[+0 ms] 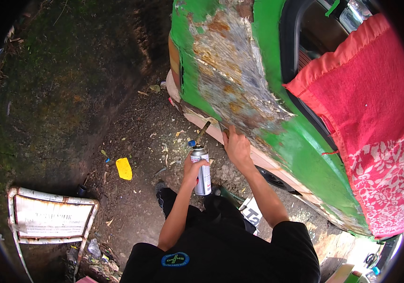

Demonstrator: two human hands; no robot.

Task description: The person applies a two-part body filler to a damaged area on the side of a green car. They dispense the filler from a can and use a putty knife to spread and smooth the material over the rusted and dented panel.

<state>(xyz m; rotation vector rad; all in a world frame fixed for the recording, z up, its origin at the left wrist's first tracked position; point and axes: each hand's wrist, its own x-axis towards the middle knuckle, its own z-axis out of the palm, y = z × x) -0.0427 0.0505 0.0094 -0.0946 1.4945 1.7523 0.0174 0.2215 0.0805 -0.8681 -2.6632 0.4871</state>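
My left hand is wrapped round a silver-and-white gas canister with a torch head and blue knob; its metal nozzle points up near the lower edge of the green vehicle body. My right hand, just right of the canister, grips a thin scraper, its blade at the edge of a large patch of peeling, rusty, bare surface. Below that, a pale pink strip runs along the body.
A red patterned cloth drapes over the vehicle's window at right. A mossy dark wall or slope lies left. A rusty white metal signboard stands lower left. A yellow scrap lies on the littered dirt ground. A white board sits by my legs.
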